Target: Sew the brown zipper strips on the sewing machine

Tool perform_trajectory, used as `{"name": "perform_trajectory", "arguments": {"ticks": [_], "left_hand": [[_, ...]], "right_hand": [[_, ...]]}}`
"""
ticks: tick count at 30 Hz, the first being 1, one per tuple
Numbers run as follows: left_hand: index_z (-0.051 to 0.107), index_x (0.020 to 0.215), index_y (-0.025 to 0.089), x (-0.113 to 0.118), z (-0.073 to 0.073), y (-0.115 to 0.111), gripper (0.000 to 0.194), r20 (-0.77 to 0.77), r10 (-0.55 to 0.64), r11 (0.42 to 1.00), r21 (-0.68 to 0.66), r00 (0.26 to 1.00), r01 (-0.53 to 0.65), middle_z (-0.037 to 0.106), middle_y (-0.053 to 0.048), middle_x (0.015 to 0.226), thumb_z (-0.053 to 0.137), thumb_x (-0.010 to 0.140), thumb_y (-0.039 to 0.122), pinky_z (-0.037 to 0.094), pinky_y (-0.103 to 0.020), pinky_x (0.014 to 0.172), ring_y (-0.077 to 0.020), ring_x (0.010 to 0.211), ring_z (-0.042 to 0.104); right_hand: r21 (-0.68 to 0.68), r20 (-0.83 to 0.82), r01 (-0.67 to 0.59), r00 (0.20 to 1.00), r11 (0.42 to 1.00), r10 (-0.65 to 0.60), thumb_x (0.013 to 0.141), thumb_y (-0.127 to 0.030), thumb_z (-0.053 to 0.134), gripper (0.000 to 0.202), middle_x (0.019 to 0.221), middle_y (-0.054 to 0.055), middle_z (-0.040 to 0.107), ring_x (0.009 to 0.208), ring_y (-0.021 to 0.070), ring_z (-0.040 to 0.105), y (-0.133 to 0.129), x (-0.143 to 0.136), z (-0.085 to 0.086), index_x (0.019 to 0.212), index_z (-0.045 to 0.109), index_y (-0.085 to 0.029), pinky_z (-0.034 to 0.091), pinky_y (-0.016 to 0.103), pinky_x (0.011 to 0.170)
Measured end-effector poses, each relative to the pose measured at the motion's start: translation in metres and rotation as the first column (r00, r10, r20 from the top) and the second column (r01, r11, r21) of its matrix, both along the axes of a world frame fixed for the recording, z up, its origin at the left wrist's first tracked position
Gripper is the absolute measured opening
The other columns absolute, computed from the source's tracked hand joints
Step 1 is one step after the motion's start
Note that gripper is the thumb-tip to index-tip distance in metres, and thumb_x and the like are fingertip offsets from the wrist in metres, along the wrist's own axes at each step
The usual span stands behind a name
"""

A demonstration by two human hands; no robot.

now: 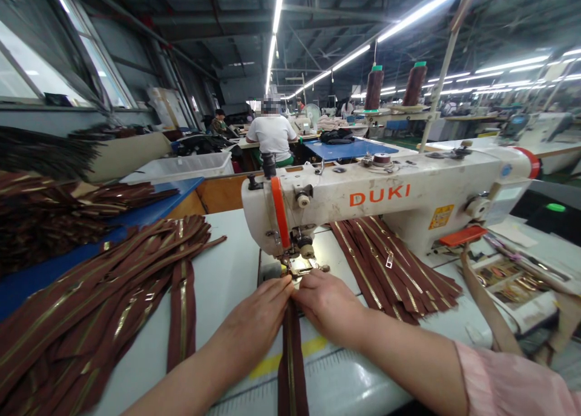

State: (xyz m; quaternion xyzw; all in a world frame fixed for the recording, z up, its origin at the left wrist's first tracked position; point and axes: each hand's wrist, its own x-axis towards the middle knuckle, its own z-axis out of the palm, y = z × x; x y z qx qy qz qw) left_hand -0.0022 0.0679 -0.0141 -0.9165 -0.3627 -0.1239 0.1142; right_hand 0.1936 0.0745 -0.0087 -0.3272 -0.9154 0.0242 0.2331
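Both hands meet at the needle area of a white sewing machine. Under them runs a brown zipper with brass-coloured teeth, its tail hanging over the table's front edge. My left hand is closed on the zipper's left side, fingers pressed together and tips by the presser foot. My right hand is closed, with curled fingers pinching the zipper from the right. The zipper's end at the needle is hidden by my fingers. A small lamp lights this spot.
Brown zippers lie heaped on the left, and more zippers fan out under the machine arm. At right sits a tray of small metal parts. Two thread cones stand behind. A person in a white shirt sits ahead.
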Motion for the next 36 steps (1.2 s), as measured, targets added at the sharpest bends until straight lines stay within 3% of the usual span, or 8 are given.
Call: {"name": "perform_trajectory", "arguments": {"ticks": [4,9,24,36], "left_hand": [[0.055,0.119,0.007,0.0013,-0.0003,0.0005,0.036,0.017,-0.006,1.0,0.011,1.0,0.005,0.064,-0.016,0.12,0.035,0.09,0.008,0.051,-0.04,0.094,-0.0232,0.113,0.058],[0.056,0.119,0.011,0.0036,0.0025,0.0013,0.035,0.038,0.013,1.0,-0.004,0.999,-0.013,0.064,-0.012,0.12,0.036,0.09,0.009,0.051,-0.039,0.095,-0.022,0.114,0.058],[0.059,0.112,0.013,0.0052,0.0004,0.0004,0.035,0.172,0.054,0.998,0.003,0.984,-0.056,0.065,-0.014,0.113,0.031,0.093,0.019,0.055,-0.039,0.087,-0.0238,0.103,0.063],[0.059,0.111,0.013,0.0086,0.0037,-0.0029,0.031,0.197,0.09,0.993,-0.091,0.976,-0.073,0.063,-0.011,0.097,0.037,0.089,0.01,0.056,-0.042,0.078,-0.0239,0.088,0.063]], "right_hand": [[0.037,0.016,0.007,1.0,0.999,-0.008,0.092,-0.018,0.048,0.018,0.084,0.007,0.063,0.081,0.0196,0.051,0.0009,-0.001,-0.0027,0.091,0.065,-0.015,0.041,0.029,0.073],[0.055,0.043,0.023,0.999,0.998,-0.025,0.09,-0.017,0.052,0.013,0.083,0.006,0.062,0.08,0.0192,0.05,0.0025,-0.0017,-0.0023,0.084,0.064,-0.015,0.041,0.03,0.072],[0.069,0.061,0.05,0.997,0.996,-0.055,0.09,-0.016,0.05,0.014,0.083,0.006,0.06,0.082,0.0193,0.05,0.0021,-0.0018,0.0008,0.087,0.064,-0.014,0.042,0.029,0.072],[0.062,0.061,0.041,0.997,0.997,-0.044,0.091,-0.015,0.049,0.015,0.081,0.006,0.059,0.08,0.0188,0.049,0.0025,-0.0027,-0.0001,0.087,0.063,-0.014,0.041,0.029,0.071]]}}
